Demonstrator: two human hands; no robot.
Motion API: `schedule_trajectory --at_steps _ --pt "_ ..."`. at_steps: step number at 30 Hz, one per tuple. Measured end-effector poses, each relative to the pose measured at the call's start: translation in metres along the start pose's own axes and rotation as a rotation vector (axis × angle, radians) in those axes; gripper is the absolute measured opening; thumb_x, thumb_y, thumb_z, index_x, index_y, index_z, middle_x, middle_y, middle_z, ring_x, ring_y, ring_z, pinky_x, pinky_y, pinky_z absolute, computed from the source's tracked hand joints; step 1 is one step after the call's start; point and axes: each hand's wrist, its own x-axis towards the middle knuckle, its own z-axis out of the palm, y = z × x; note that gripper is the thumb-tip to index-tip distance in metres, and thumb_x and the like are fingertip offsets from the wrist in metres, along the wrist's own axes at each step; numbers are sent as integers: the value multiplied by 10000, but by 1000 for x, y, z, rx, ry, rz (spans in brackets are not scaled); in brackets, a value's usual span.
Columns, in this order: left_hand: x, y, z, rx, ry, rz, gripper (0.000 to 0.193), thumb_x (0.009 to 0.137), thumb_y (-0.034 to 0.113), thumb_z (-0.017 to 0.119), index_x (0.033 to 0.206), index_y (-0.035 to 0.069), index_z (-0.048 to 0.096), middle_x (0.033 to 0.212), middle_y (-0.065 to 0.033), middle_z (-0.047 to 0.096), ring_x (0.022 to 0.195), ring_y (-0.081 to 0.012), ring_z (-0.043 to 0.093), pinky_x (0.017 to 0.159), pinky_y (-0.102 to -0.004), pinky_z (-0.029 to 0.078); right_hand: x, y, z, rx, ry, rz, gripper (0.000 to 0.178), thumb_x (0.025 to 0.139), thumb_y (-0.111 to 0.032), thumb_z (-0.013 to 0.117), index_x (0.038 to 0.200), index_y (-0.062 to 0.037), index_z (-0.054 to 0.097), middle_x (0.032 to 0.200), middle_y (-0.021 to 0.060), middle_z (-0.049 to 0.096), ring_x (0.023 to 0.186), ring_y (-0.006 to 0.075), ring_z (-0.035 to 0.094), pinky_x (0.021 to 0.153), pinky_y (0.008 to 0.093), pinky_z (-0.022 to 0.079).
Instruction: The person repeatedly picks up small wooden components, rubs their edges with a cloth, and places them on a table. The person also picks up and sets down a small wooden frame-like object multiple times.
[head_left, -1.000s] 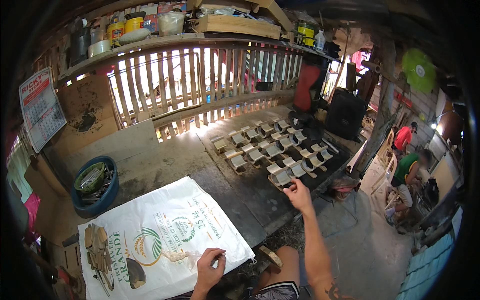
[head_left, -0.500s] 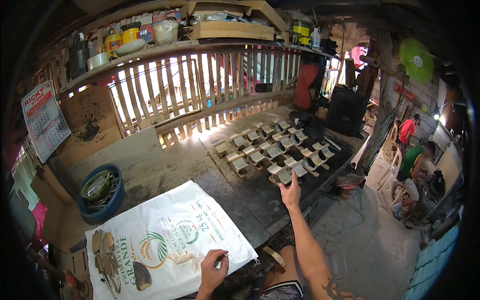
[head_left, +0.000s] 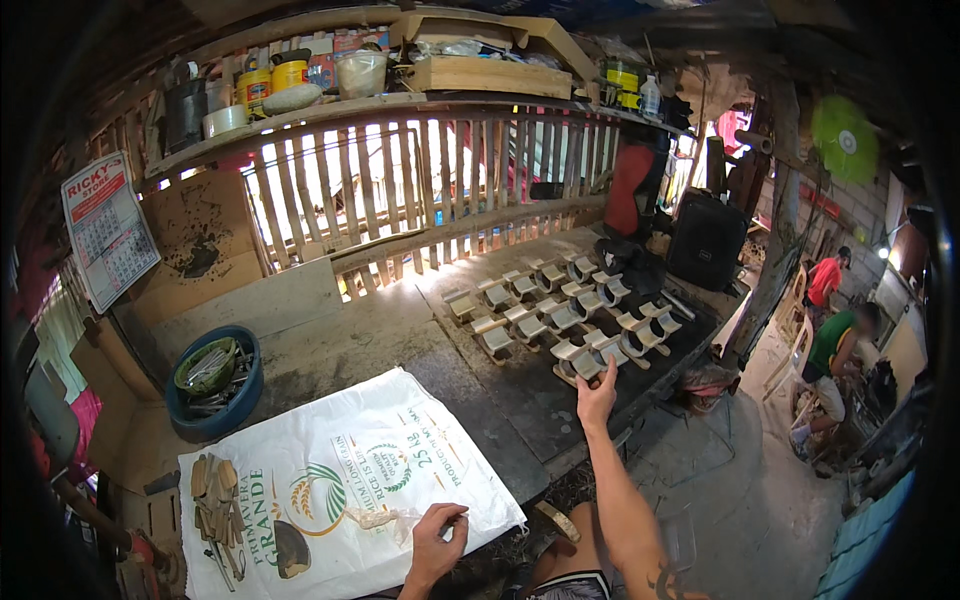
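Note:
Several pale, curved, trough-like pieces stand in rows on the dark tabletop. My right hand reaches to the nearest row, thumb and index finger closed about the near end of one curved piece, which still rests on the table. Over the near edge of a white printed sack, my left hand is curled with thumb and forefinger pinched. Whatever it may hold is too small to make out. Close by on the sack lies a crumpled bit of clear plastic.
Wood strips and a dark, rounded piece lie on the sack's left part. Behind it stands a blue basin with sticks and a green bowl. A black speaker is at the far right; two people sit beyond.
The whole view has swung slightly, so everything sits further right and lower. My right hand's fingers have shifted a little at the near curved piece. My left hand keeps its pinch.

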Motion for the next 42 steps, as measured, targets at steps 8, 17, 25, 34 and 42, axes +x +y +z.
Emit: schedule_trajectory --at_steps 8,17,25,34,42 --pt "1 -2 0 -1 15 25 189 904 -37 711 1091 -42 733 1049 -155 713 887 -211 743 813 -297 601 -76 -84 -68 950 27 314 511 996 -121 749 1455 -122 524 1099 9 721 876 87 623 618 264 411" --pt "-1 -1 2 -20 12 17 193 902 -49 697 1093 -52 725 1064 -163 701 906 -222 745 814 -304 610 -95 -133 -97 1519 -130 561 200 1084 -263 623 1200 -121 705 1138 141 727 755 140 546 652 293 425" --pt "-2 2 1 -15 3 12 188 901 -45 699 1087 -56 721 1064 -163 700 898 -222 743 816 -304 606 -102 -131 -87 1583 -163 616 268 1091 -257 596 1299 -100 659 1167 166 705 790 167 577 664 296 446" --pt "-3 3 2 -17 -3 4 192 902 -49 699 1093 -59 719 1083 -163 691 912 -223 744 822 -303 615 -101 -128 -84 1447 -120 564 283 1053 -207 662 1306 -82 642 1164 139 706 833 162 616 663 290 465" --pt "-3 2 4 -79 -6 -15 201 903 -58 699 1103 -66 715 1106 -164 684 956 -227 748 867 -299 624 -92 -128 -67 619 -7 -132 894 951 73 721 1658 -82 197 1159 144 688 970 196 664 827 340 549"
